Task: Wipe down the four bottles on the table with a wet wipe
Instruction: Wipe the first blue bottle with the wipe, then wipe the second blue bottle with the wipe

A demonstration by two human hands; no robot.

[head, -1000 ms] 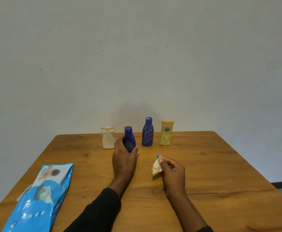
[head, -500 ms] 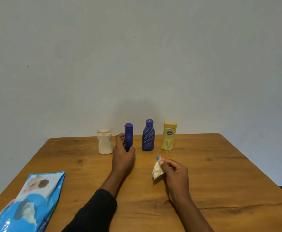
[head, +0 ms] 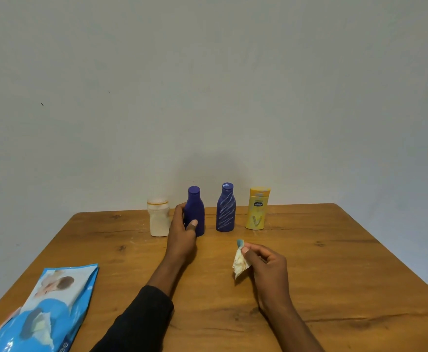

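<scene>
Four bottles stand in a row at the far side of the wooden table [head: 335, 250]: a white bottle [head: 158, 217], a plain dark blue bottle [head: 195, 207], a blue bottle with pale streaks [head: 225, 208] and a yellow bottle [head: 258, 208]. My left hand [head: 182, 232] is wrapped around the plain dark blue bottle, which stands upright on the table, with my thumb across its front. My right hand [head: 265, 265] hovers nearer to me and pinches a crumpled wet wipe [head: 239, 262].
A blue pack of wet wipes [head: 45, 311] lies at the near left of the table, a wipe poking out of its opening. A pale wall rises right behind the bottles. The table's right edge drops off to the floor.
My left hand stays on the plain dark blue bottle, which has turned upright with its broad face toward me. My right hand keeps the wipe almost in place. The camera tilted slightly.
</scene>
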